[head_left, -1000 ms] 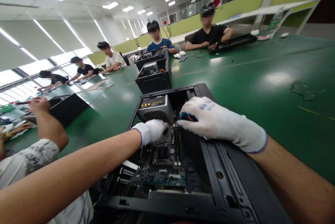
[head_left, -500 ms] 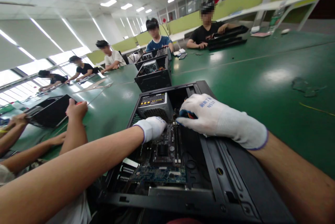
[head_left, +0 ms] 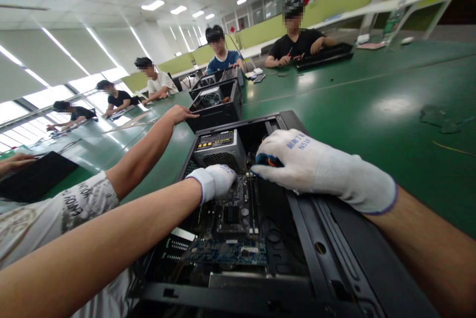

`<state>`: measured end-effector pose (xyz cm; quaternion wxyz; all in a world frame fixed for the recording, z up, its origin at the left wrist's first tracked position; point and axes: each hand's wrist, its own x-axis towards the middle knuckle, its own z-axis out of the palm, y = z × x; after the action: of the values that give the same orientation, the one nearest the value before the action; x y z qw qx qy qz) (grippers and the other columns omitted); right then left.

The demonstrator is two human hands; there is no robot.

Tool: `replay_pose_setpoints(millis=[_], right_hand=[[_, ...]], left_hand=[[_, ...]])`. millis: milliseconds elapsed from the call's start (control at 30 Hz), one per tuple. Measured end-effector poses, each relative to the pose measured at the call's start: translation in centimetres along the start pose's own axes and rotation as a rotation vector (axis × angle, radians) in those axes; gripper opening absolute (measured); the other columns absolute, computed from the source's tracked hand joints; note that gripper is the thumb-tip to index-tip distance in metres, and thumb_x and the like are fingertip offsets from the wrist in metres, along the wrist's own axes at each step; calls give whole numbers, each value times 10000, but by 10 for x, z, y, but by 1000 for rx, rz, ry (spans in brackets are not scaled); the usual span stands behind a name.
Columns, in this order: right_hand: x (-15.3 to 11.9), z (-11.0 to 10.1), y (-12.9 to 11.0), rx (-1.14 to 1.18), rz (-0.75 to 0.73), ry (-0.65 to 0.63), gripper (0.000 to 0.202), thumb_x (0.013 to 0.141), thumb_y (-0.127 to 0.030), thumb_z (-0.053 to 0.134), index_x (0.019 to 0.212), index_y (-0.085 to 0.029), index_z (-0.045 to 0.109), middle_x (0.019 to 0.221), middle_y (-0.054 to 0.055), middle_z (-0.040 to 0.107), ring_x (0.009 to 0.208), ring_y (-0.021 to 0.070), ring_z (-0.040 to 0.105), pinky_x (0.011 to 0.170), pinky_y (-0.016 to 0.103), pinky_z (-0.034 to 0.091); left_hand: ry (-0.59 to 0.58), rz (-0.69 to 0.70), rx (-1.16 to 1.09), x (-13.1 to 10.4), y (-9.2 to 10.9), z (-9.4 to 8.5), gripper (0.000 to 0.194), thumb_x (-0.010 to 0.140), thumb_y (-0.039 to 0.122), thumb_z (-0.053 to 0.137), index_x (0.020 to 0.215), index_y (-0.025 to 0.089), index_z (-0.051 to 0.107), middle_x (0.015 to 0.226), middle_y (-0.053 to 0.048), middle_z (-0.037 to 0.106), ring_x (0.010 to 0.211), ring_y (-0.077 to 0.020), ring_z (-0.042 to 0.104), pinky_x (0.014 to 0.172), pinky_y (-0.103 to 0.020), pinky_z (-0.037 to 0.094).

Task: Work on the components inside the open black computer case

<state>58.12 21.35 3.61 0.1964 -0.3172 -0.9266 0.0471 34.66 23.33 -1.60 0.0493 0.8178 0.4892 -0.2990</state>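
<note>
An open black computer case (head_left: 323,238) lies in front of me, with a grey power supply (head_left: 219,148) at its far end and a dark motherboard (head_left: 243,204) inside. My left hand (head_left: 220,180), in a white glove, is closed low over the motherboard beside the power supply; its fingertips are hidden. Across the case's right side rests my right hand (head_left: 292,157), also gloved. Its thumb and fingers curl round orange and red wires (head_left: 274,162), only partly visible. Nearer me, a blue circuit board (head_left: 228,251) sits across the case.
Another person's arm (head_left: 145,147) reaches from the left to a second open case (head_left: 217,110) beyond mine. A dark panel (head_left: 40,177) stands at the left. Several people sit around the green table (head_left: 372,105). Thin wires (head_left: 446,120) lie at the right.
The neighbour's arm has stretched forward to the second case. The black case at far left has shifted. Across the table, a person has lowered a black panel. My hands barely move.
</note>
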Motion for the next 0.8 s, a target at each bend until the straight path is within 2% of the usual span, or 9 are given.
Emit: replay_pose_setpoints(millis=[133, 533, 800], right_hand=[[0, 0, 0, 3, -2, 0, 418, 952, -551, 498, 867, -193, 696, 930, 96, 711, 887, 239, 634, 822, 348, 454], [0, 0, -1, 12, 3, 15, 404, 951, -550, 513, 896, -204, 716, 915, 79, 719, 891, 240, 650, 864, 357, 458], [-1, 2, 0, 13, 7, 18, 421, 945, -567, 516, 895, -202, 719, 934, 83, 715, 895, 239, 653, 872, 358, 462]], left_hand=[[13, -6, 5, 0, 0, 0, 408, 824, 296, 695, 1205, 149, 688, 1228, -169, 710, 1139, -312, 679, 1007, -398, 520], [3, -14, 38, -4, 4, -3, 338, 806, 292, 699, 1118, 165, 719, 1134, -134, 745, 1060, -292, 710, 928, -360, 554], [2, -15, 53, -3, 3, -2, 391, 785, 312, 716, 1140, 149, 705, 1158, -153, 735, 1070, -307, 703, 931, -371, 550]])
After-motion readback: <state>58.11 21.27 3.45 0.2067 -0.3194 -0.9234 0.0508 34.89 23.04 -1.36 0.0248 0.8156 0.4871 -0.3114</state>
